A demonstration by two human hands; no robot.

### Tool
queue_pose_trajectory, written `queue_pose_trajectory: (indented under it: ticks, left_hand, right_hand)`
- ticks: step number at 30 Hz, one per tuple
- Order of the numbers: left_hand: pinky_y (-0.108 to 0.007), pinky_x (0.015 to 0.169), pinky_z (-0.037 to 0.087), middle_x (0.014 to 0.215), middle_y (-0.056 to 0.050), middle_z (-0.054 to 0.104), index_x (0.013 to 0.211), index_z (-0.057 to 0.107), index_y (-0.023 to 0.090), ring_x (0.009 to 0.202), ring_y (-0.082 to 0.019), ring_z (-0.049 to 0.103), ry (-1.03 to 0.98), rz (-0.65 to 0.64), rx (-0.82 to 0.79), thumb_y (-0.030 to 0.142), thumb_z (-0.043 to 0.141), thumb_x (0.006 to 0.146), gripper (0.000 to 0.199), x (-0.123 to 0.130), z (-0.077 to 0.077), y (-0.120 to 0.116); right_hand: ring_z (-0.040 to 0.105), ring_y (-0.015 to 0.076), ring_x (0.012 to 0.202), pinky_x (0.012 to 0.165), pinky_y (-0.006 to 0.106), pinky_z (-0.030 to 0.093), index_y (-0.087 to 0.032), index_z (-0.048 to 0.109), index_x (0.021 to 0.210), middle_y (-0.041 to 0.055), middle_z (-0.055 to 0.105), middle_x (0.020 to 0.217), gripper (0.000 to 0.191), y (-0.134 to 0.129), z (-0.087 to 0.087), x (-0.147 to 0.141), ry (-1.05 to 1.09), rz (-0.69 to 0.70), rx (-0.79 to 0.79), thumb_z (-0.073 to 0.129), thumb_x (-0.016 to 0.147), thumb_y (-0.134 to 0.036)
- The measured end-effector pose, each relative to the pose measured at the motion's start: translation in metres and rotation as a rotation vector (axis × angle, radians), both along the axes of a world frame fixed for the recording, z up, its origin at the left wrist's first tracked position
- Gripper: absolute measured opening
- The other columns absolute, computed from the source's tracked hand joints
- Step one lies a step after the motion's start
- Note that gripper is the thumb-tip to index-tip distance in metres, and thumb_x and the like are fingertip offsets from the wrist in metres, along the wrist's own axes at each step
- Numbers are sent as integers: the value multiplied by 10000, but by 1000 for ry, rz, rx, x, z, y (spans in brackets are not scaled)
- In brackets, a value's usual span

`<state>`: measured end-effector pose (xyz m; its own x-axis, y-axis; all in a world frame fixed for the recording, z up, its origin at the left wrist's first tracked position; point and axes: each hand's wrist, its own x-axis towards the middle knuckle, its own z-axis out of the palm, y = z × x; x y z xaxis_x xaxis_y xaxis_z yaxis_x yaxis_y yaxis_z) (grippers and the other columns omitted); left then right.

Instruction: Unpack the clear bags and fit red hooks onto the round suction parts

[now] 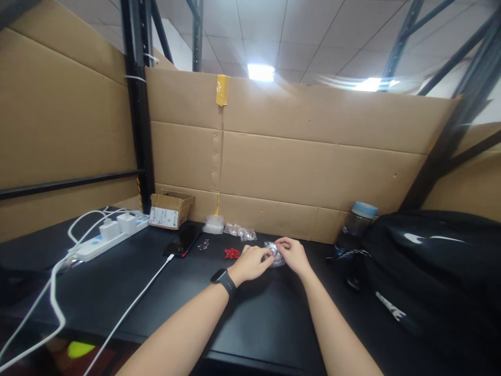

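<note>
A small clear plastic bag (277, 259) with shiny, silvery contents lies on the black table between my hands. My left hand (253, 262), with a dark watch on its wrist, has thumb and fingers closed on the bag's left side. At the bag's upper right, my right hand (293, 255) pinches it with bent fingers. What exactly is inside is too small to tell. Just left of my left hand sits a little heap of red pieces (231, 253). Behind it are more clear bags (240, 231) with small round items.
Farther left are small dark, colourful pieces (203, 245), a white packet (213, 224), a phone (183, 241) on a white cable and an open cardboard box (164, 215). A power strip (105, 241) lies at far left. A bottle (354, 227) and black backpack (434, 277) stand right. Cardboard walls the back.
</note>
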<state>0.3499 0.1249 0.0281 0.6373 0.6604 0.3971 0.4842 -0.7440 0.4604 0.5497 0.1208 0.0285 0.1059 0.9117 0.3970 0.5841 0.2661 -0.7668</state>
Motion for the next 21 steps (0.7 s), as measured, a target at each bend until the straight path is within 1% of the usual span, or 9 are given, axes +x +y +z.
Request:
queue_pose_trajectory:
  ticks: [2, 4, 9, 13, 16, 18, 21]
  left_hand:
    - [-336, 909, 363, 880, -29, 751, 820, 723, 228, 918, -217, 654, 31, -17, 0, 429, 441, 975, 380, 0, -2, 0]
    - [-345, 922, 359, 869, -45, 753, 774, 740, 227, 947, -231, 647, 58, -4, 9, 414, 471, 952, 373, -1, -4, 1]
    - [-377, 954, 358, 912, -54, 763, 810, 770, 255, 1014, -254, 634, 82, 49, 15, 339, 547, 882, 249, -3, -8, 4]
    - [-395, 956, 359, 943, -50, 769, 819, 773, 261, 1008, -256, 643, 78, 63, 19, 273, 544, 860, 233, -5, -7, 5]
    - [-388, 955, 369, 947, -41, 772, 824, 773, 262, 1007, -253, 646, 65, 64, 15, 253, 560, 840, 215, -5, -6, 5]
    - [-371, 948, 380, 896, -23, 771, 774, 763, 260, 965, -240, 656, 44, 69, 9, 205, 563, 811, 210, -6, -5, 6]
    - [-334, 898, 410, 760, -2, 738, 699, 719, 244, 817, -207, 661, -7, 100, 5, 119, 529, 773, 240, -7, -3, 10]
  right_hand:
    - [727, 220, 748, 685, 295, 523, -192, 740, 886, 60, 779, 813, 216, 0, 0, 2, 10, -25, 4, 595, 788, -319]
    - [727, 221, 749, 685, 296, 524, -190, 739, 893, 60, 780, 811, 225, 0, 1, 4, 19, -34, 17, 596, 792, -331]
    - [741, 234, 799, 745, 320, 542, -194, 725, 880, 65, 783, 817, 221, 0, 0, 5, 52, -3, 44, 613, 809, -371]
    - [755, 255, 790, 752, 360, 576, -186, 696, 885, 99, 785, 850, 292, 3, -2, 2, 211, 75, 35, 648, 798, -461]
    - [757, 265, 776, 746, 381, 592, -172, 679, 895, 125, 781, 871, 368, 3, -1, 0, 316, 117, 59, 680, 774, -520]
    - [755, 266, 792, 764, 382, 592, -167, 676, 909, 133, 778, 890, 399, 3, 2, -1, 337, 108, 102, 687, 773, -542]
    - [752, 256, 800, 773, 367, 586, -172, 670, 939, 131, 776, 924, 416, 2, 6, -1, 366, 50, 172, 676, 788, -559]
